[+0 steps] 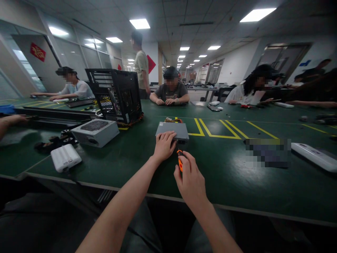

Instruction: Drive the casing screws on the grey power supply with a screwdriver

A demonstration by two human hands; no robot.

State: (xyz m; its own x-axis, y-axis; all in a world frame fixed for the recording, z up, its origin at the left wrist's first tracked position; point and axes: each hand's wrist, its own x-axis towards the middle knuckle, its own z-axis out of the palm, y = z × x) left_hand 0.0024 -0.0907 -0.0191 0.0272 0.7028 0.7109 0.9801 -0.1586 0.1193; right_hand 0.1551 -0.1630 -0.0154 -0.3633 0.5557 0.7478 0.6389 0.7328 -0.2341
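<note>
A flat grey computer power supply lies on the green table in front of me, its cables bunched behind it. My left hand holds it at the near left edge, fingers across the top and thumb by the front side. In my right hand is an orange and black screwdriver, gripped between thumb and fingers. Its tip points toward the near side of the power supply; whether it touches a screw I cannot tell.
To the left stand another power supply, a white power bank and an open black computer case. On the right lie a blurred dark flat object and a white device. Several people sit around the table.
</note>
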